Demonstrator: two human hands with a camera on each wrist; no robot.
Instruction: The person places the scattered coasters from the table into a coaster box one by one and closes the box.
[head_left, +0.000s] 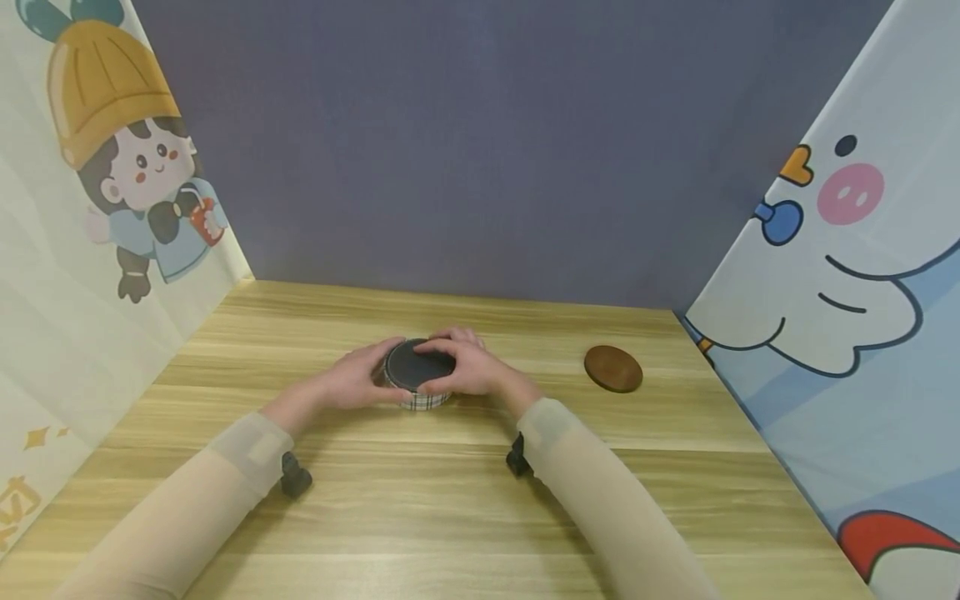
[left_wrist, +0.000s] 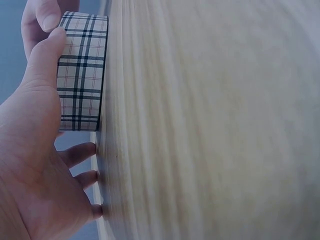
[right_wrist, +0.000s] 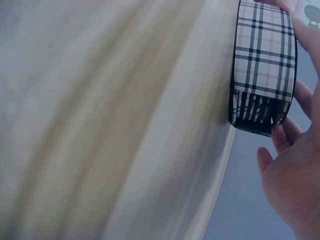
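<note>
A low round plaid holder [head_left: 412,365] with a black top stands on the wooden table, held between both hands. The left hand [head_left: 356,377] grips its left side, the thumb along the near wall. In the left wrist view its other fingers [left_wrist: 82,155] reach down to the tabletop behind. From the right, the right hand [head_left: 474,367] holds the holder, its thumb and a finger over the top edge. The right wrist view shows a gap [right_wrist: 255,107] in the plaid wall, with striped edges inside; what these belong to is unclear.
A brown round disc, like a coaster [head_left: 613,369], lies flat on the table [head_left: 420,508] to the right of the hands. A dark grey panel [head_left: 465,150] closes off the back. Cartoon-printed cloths [head_left: 892,325] hang along both sides.
</note>
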